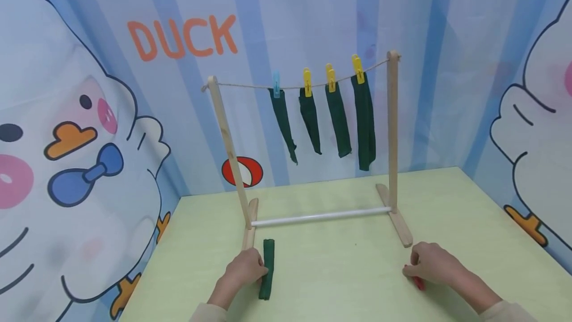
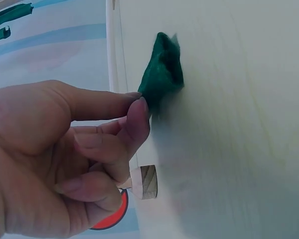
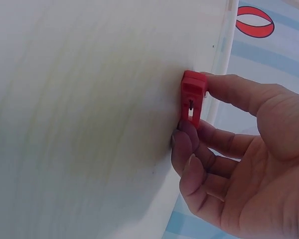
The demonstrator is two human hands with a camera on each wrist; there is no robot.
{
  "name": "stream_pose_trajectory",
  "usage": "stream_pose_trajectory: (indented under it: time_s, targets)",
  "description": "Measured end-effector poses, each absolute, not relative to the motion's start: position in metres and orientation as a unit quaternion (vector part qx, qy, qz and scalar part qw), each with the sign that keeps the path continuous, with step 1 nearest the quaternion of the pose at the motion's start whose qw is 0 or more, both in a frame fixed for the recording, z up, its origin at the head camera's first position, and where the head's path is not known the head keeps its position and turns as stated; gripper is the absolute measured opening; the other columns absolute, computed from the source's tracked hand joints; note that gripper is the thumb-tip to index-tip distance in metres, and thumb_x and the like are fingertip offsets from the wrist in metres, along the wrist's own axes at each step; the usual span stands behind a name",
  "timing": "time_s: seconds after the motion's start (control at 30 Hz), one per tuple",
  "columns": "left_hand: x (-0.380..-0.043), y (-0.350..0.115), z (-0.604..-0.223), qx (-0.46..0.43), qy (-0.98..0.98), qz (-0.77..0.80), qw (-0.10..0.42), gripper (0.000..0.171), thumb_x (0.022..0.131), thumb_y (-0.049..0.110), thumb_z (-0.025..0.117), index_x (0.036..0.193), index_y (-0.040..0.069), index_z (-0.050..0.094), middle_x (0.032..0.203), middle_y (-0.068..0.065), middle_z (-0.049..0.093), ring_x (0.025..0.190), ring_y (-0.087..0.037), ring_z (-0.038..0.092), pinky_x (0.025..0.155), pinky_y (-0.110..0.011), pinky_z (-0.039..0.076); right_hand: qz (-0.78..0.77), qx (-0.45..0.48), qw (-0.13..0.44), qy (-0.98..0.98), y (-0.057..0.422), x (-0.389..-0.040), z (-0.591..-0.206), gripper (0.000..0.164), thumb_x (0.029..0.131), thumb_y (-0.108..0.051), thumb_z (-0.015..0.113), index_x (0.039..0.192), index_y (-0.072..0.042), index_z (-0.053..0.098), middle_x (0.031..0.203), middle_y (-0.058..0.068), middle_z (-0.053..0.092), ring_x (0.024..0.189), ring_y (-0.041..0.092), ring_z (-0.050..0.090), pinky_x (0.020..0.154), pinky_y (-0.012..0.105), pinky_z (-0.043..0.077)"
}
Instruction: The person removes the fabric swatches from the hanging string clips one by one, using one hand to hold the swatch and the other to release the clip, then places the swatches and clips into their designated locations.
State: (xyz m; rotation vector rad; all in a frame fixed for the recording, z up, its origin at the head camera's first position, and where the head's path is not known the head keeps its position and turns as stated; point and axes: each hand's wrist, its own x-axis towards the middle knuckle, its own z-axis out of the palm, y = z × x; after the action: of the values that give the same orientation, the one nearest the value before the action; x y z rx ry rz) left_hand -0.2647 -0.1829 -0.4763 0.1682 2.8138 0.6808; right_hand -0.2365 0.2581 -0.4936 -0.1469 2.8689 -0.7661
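The left hand pinches a green cloth strip at its right; the right hand grips a red clothespin at its left.

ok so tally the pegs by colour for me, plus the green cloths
Blue peg: 1
Yellow pegs: 3
Red peg: 1, in the right hand
Green cloths: 5, four hanging and one in the left hand
Total: 10
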Motion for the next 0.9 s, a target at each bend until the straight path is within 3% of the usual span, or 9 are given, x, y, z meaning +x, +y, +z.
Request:
stream_pose_trajectory:
  time_s: [0.37, 0.9]
  targets:
    - [-0.2669, -0.1799, -0.4745, 0.017, 0.966, 0.221, 0.130, 0.016, 0.089, 0.008, 0.073, 0.076, 0.007, 0.063, 0.065, -0.002, 0.060, 0.063, -0.017, 0.055, 0.061, -0.036, 0.044, -0.262, -0.040, 0.075, 0.961, 0.2579, -0.2385, -0.4955, 0.024, 0.083, -0.024, 0.078, 0.075, -0.009, 0.060, 0.065, 0.000, 0.055, 0.061, 0.016, 0.049, 0.056, 0.032, 0.040]
    - [-0.2636, -0.1791, -0.4724, 0.008, 0.971, 0.206, 0.120, 0.015, 0.086, 0.006, 0.076, 0.076, 0.006, 0.065, 0.065, -0.002, 0.060, 0.062, -0.017, 0.056, 0.058, -0.034, 0.045, -0.252, -0.025, 0.074, 0.964, 0.2559, -0.2386, -0.4933, 0.020, 0.085, -0.021, 0.073, 0.077, -0.007, 0.061, 0.065, 0.000, 0.056, 0.060, 0.016, 0.050, 0.056, 0.032, 0.041]
